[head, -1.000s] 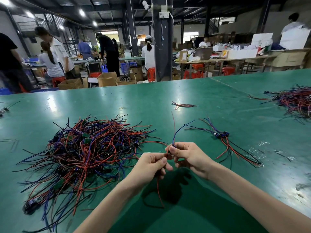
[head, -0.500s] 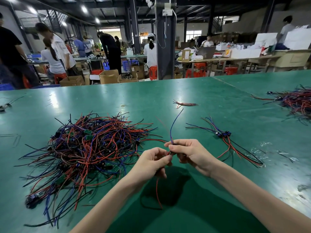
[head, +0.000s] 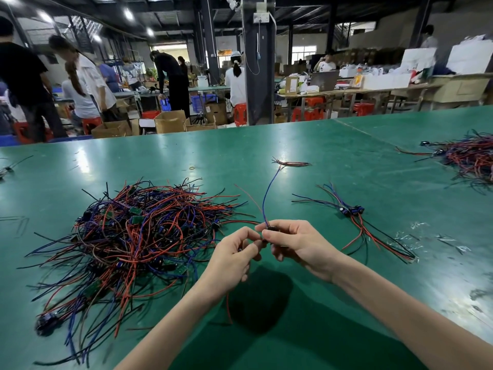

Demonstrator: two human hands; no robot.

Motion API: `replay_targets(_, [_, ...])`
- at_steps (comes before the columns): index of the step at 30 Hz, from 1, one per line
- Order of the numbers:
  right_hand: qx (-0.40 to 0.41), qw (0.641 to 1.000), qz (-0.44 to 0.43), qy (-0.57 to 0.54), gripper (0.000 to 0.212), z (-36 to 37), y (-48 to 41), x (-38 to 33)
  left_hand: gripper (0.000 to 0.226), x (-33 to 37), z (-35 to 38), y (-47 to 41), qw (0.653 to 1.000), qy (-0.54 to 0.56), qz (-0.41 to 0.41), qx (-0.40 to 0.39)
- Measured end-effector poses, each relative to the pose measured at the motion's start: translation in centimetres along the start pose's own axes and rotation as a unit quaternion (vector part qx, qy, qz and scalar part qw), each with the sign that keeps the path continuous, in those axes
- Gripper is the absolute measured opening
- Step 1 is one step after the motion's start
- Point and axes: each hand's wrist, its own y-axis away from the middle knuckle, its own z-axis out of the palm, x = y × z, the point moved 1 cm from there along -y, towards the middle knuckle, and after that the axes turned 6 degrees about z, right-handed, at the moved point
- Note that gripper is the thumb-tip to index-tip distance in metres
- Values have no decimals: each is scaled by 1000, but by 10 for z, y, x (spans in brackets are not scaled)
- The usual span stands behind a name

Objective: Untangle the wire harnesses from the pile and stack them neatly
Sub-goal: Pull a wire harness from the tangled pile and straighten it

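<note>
Nearest the camera, 2 bare forearms reach in over the green table (head: 320, 337) and meet just above it. The left hand (head: 234, 253) has its fingers curled, thumb and forefinger pinching one wire harness (head: 263, 201) at its dark middle piece. The right hand (head: 297, 244) pinches the same piece from the other side, its remaining fingers loosely bent; the fingertips of the 2 hands touch. A blue wire and a thin red one rise from the pinch toward 12 o'clock, and a red wire (head: 228, 308) hangs below the left hand toward 6 o'clock.

At 9 o'clock from the hands, close by, lies the tangled pile (head: 128, 236) of red, blue and black harnesses with small green boards among them; its nearest strands reach almost to the left hand. At 2 o'clock, apart from the hands, a small stack (head: 354, 216) of harnesses lies with its wires roughly aligned and its dark connectors together. Scraps of clear plastic (head: 416, 237) lie at 3 o'clock.

Farther out at 12 o'clock rests a thin wire bundle (head: 290, 164), and at 11 o'clock a small ring (head: 192, 167). At 2 o'clock, near the table's far right edge, sits a second heap (head: 469, 156) of wires.

Beyond the table stand cardboard boxes (head: 170, 121), red stools (head: 240, 110), a dark pillar (head: 258, 76) and several people at other benches.
</note>
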Motion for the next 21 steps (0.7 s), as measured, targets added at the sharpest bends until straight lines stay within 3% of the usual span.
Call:
replay_targets(4, [-7,1000,-5,23,38,-3,0,-3,10,0,-1,1,999,-18,23,25])
replay_targets(13, [97,992,-32,79,24,-3,0,0,24,4,4,4,998,36,-41,-40])
replay_targets(21, [67,997,-18,35,28,-3,1,-4,21,7,4,7,998,-26,-34,-52])
